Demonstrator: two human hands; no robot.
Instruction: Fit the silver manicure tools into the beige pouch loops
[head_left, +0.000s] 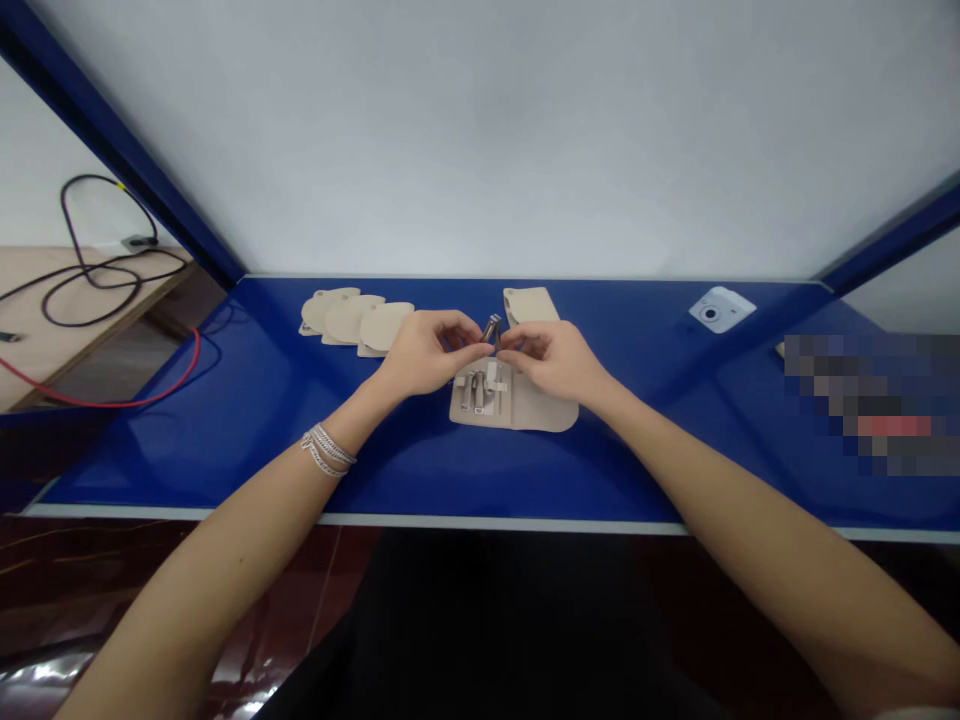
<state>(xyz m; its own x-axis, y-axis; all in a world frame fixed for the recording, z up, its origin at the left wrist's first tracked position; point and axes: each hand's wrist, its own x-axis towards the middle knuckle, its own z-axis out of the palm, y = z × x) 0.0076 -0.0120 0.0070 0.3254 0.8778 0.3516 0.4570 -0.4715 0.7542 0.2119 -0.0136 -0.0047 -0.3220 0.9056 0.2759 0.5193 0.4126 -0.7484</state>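
Observation:
Above an open beige manicure case (545, 408), both of my hands meet at a small metal nail clipper (491, 328) with its lever raised. My left hand (431, 352) pinches it from the left side, thumb and fingers closed. From the right, my right hand (556, 358) closes its fingertips on the clipper's other part. In the left half of the case, several metal grooming tools (478, 390) sit under small straps; their exact kinds are too small to tell. The right flap lies flat, partly under my right hand.
Several closed beige cases (386, 327) overlap in a row at the back left. Another beige case (531, 304) lies behind my hands. A white instant camera (721, 310) rests at the back right. Black cable (94, 270) and a red cable (142, 403) are at left. The right edge is pixelated.

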